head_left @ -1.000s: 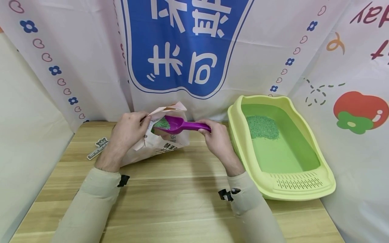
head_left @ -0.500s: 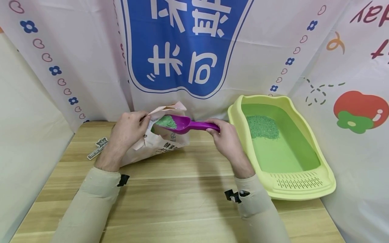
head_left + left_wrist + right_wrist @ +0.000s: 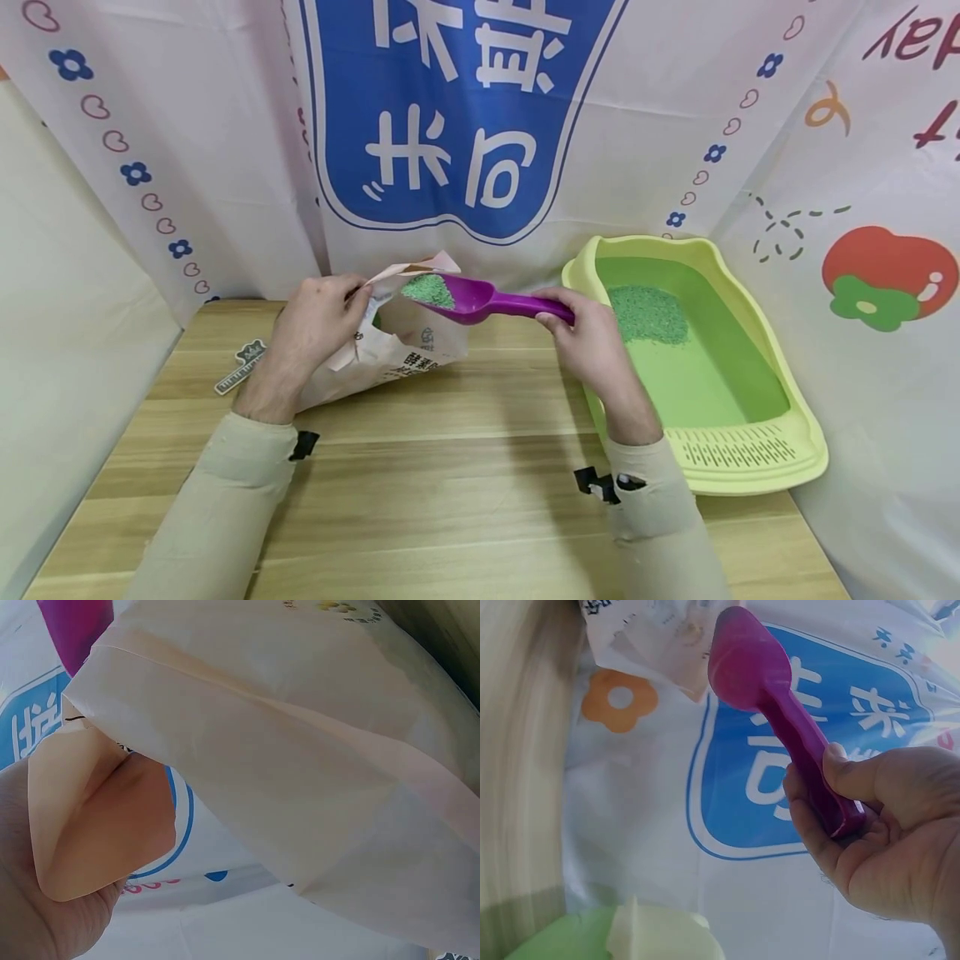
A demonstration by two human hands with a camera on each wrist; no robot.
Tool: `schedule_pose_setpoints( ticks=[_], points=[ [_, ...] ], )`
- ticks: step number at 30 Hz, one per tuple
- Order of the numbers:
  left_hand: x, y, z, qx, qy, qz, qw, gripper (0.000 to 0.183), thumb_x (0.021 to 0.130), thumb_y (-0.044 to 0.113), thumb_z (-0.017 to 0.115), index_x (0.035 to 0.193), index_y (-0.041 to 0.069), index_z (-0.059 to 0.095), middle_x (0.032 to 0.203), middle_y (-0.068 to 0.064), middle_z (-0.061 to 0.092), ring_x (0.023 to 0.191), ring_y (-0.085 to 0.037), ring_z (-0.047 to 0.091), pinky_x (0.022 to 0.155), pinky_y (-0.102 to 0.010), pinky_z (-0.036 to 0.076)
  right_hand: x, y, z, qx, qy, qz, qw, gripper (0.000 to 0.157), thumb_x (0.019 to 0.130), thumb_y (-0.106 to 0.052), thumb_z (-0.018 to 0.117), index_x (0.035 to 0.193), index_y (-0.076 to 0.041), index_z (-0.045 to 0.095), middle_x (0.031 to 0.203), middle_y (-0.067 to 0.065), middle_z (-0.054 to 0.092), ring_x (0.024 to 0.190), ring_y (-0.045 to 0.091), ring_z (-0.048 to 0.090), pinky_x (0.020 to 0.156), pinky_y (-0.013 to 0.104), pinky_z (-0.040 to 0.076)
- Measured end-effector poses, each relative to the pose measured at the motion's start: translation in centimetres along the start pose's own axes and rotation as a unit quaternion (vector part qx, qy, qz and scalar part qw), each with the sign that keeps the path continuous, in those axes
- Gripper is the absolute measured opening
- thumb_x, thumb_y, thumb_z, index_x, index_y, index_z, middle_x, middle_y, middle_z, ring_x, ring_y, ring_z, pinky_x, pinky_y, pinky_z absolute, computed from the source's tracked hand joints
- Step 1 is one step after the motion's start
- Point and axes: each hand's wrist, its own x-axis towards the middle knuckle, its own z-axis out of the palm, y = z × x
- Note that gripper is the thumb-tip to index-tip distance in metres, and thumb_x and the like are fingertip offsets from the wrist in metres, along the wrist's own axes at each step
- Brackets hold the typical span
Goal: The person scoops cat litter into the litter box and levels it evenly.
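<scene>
My left hand (image 3: 315,325) pinches the torn top edge of a pale paper bag (image 3: 382,358), which leans on the table with its mouth facing right. In the left wrist view a folded flap of the bag (image 3: 262,765) lies between thumb and fingers. With my right hand (image 3: 592,342) I grip the handle of a purple scoop (image 3: 474,302). Green granules (image 3: 430,291), like cat litter, fill the scoop's front end, which overlaps the bag's mouth in the head view. From the right wrist the underside of the scoop (image 3: 750,667) shows, close to the bag.
A yellow-green litter box (image 3: 806,425) stands at the right, partly behind my right forearm, with a patch of green granules (image 3: 647,313) inside. A small ruler with a bear-shaped top (image 3: 242,367) lies at the left. A printed curtain (image 3: 495,237) rises behind the table.
My right hand has drawn the loaded scoop rightward and slightly up, out of the bag's mouth, toward the litter box. The left hand and the bag have stayed in place.
</scene>
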Motion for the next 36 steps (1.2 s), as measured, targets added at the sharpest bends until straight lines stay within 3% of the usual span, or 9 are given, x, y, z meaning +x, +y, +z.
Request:
schedule_pose_setpoints(
  ticks=[9, 18, 27, 36],
  points=[
    [0.0, 0.0, 0.1, -0.002, -0.001, -0.001, 1.0000, 0.028, 0.108, 0.028, 0.057, 0.116, 0.010, 0.078, 0.101, -0.011, 0.080, 0.076, -0.025, 0.073, 0.068, -0.045, 0.059, -0.6, 0.5, -2.4, -0.010, 0.011, 0.004, 1.000, 0.028, 0.102, -0.017, 0.069, 0.130, -0.018, 0.073, 0.108, 0.010, 0.079, 0.082, 0.023, 0.064, 0.073, 0.032, 0.050],
    [0.0, 0.0, 0.1, -0.006, -0.002, -0.003, 1.0000, 0.027, 0.108, 0.027, 0.057, 0.117, 0.011, 0.077, 0.103, -0.011, 0.080, 0.080, -0.026, 0.074, 0.071, -0.047, 0.059, -1.1, 1.5, -4.8, -0.042, 0.054, 0.006, 0.998, 0.029, 0.102, -0.020, 0.070, 0.131, -0.016, 0.074, 0.113, 0.015, 0.079, 0.077, 0.023, 0.060, 0.062, 0.026, 0.046],
    [-0.1, 0.0, 0.0, -0.007, -0.007, -0.006, 0.9999, 0.028, 0.108, 0.026, 0.057, 0.118, 0.011, 0.077, 0.104, -0.012, 0.080, 0.079, -0.026, 0.073, 0.069, -0.047, 0.059, -1.5, 3.2, -7.2, -0.053, 0.081, 0.053, 0.994, 0.030, 0.103, -0.023, 0.069, 0.133, -0.018, 0.073, 0.108, 0.014, 0.079, 0.072, 0.021, 0.059, 0.057, 0.026, 0.048],
    [0.0, 0.1, 0.1, -0.008, -0.007, -0.008, 0.9999, 0.028, 0.108, 0.027, 0.057, 0.119, 0.011, 0.077, 0.105, -0.012, 0.080, 0.080, -0.026, 0.074, 0.071, -0.048, 0.059, -1.8, 5.2, -9.3, -0.071, 0.104, 0.082, 0.989, 0.033, 0.105, -0.028, 0.065, 0.136, -0.017, 0.070, 0.116, 0.018, 0.077, 0.075, 0.020, 0.059, 0.058, 0.024, 0.046]
  ],
)
